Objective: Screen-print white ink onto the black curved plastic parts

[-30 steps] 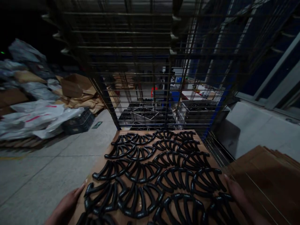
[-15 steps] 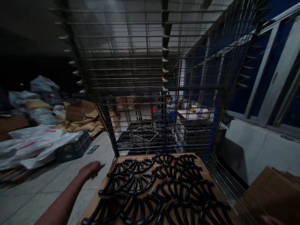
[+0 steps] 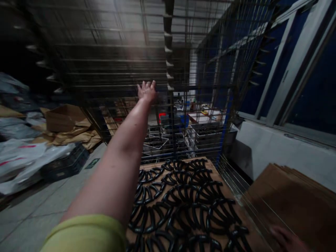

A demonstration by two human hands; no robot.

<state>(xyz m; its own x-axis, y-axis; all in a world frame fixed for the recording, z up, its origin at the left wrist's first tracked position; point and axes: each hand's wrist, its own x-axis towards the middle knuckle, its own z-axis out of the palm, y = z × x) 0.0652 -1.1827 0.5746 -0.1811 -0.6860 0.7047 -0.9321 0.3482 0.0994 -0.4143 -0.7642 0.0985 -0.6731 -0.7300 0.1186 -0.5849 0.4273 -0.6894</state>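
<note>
My left hand point(image 3: 147, 91) is stretched far forward with its fingers spread. It is up against or just before the wire racks point(image 3: 123, 66) of the tall stack; I cannot tell whether it touches them. Beneath the arm lies a brown cardboard sheet point(image 3: 154, 191) carrying rows of glossy black curved handle-like pieces point(image 3: 183, 190). My right hand point(image 3: 285, 238) is dim and blurred at the lower right, beside the wire rack's edge and a stack of brown cardboard sheets point(image 3: 294, 199). What its fingers do is hidden by the blur.
A blue post point(image 3: 226, 122) stands at the rack's right corner, near the windowed wall point(image 3: 270, 140). Crates of black parts point(image 3: 207, 138) stand behind the rack. On the left floor are an open cardboard box point(image 3: 64, 119), white sacks point(image 3: 31, 157) and a dark crate point(image 3: 67, 162).
My left hand has risen from beside the cardboard sheet and reached forward and right to the wire racks, fingers now spread. The view has shifted right. More of my right hand shows.
</note>
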